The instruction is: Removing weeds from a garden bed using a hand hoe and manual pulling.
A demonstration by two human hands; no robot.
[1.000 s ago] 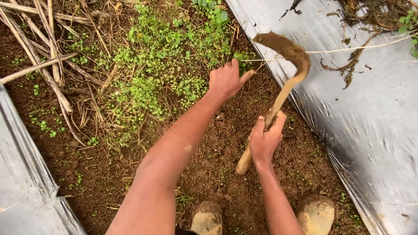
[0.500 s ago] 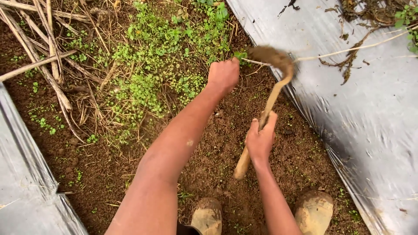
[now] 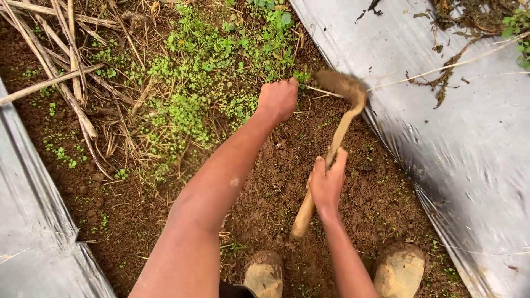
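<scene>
In the strip of bare brown soil (image 3: 276,182) between two sheets of silver-grey plastic mulch film, head view: the right hand (image 3: 327,185) has its grip wrapped around the pale wooden handle of a short, soil-caked hand hoe (image 3: 331,144), fingers closed about the shaft roughly at its middle. The handle butt sticks out below the hand toward the boots; the shaft runs up and slightly right to the curved, mud-coated blade, which is blurred and sits at the soil's edge just beside the right-hand silver-grey plastic sheet (image 3: 441,121). The left hand (image 3: 277,99) is clenched in a fist at the margin of a patch of small green weeds (image 3: 204,88); what, if anything, the fist contains cannot be told. The fist lies just left of the hoe blade, apart from it. Dry, straw-coloured stalks (image 3: 61,77) lie crossed over the soil to the upper left. A second silver-grey sheet (image 3: 33,221) borders the left side. Two mud-covered boots (image 3: 397,270) stand at the bottom edge, either side of the right forearm. Dried roots and plant debris (image 3: 458,33) lie on the right sheet near the top.
</scene>
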